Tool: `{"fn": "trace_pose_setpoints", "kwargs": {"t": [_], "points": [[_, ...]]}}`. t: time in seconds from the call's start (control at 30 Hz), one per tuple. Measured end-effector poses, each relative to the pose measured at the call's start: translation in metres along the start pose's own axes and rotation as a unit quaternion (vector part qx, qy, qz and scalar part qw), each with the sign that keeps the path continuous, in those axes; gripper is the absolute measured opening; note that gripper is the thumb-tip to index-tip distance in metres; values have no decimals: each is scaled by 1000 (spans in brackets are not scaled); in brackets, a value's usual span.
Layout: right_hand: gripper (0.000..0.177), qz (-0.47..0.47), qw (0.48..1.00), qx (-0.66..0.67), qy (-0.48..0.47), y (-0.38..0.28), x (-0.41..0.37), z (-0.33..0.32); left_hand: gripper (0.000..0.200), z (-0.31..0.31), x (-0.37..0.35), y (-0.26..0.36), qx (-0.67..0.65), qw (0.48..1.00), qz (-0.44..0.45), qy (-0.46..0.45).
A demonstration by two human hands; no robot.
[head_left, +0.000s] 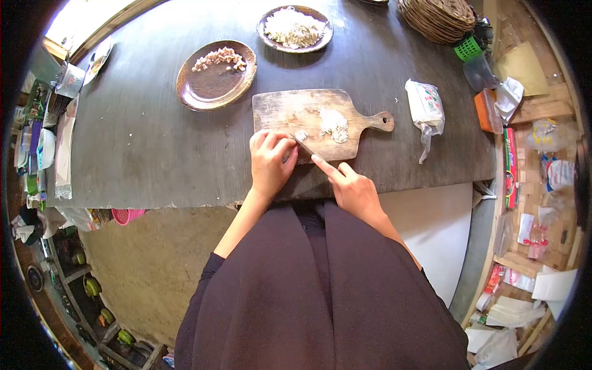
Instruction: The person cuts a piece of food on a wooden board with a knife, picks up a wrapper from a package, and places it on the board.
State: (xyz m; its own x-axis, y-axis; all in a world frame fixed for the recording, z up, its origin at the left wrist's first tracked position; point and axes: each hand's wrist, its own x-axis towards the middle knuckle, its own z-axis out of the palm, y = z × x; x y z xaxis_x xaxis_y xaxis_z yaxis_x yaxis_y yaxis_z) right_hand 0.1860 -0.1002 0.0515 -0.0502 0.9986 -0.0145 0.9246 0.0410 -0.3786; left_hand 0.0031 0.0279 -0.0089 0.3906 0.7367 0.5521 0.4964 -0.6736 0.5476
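A wooden cutting board with a short handle lies near the table's front edge. On its right half is a small heap of finely chopped white pieces, and a smaller bit of white sits beside the blade. My right hand grips a knife, index finger stretched along it, the blade angled toward my other hand. Curled at the board's near left corner, my left hand has its fingers pressed together right by the blade. Whatever those fingers pinch is hidden.
Beyond the board, a brown plate holds reddish chopped pieces, and another plate carries a pale shredded heap. A white plastic packet lies to the right on the dark table. Woven baskets and an orange-filled container stand along the right edge.
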Motion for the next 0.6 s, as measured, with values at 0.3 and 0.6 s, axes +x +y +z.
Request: {"fn": "trace_pose_setpoints", "kwargs": {"t": [0.3,0.6], "points": [[76,2,1000,-24,10,2,4,7,16,-1,0,3,6,1000,-6,0],[74,0,1000,-4,2,3,-4,-1,16,0,0,1,1,1000,-1,2]]}}
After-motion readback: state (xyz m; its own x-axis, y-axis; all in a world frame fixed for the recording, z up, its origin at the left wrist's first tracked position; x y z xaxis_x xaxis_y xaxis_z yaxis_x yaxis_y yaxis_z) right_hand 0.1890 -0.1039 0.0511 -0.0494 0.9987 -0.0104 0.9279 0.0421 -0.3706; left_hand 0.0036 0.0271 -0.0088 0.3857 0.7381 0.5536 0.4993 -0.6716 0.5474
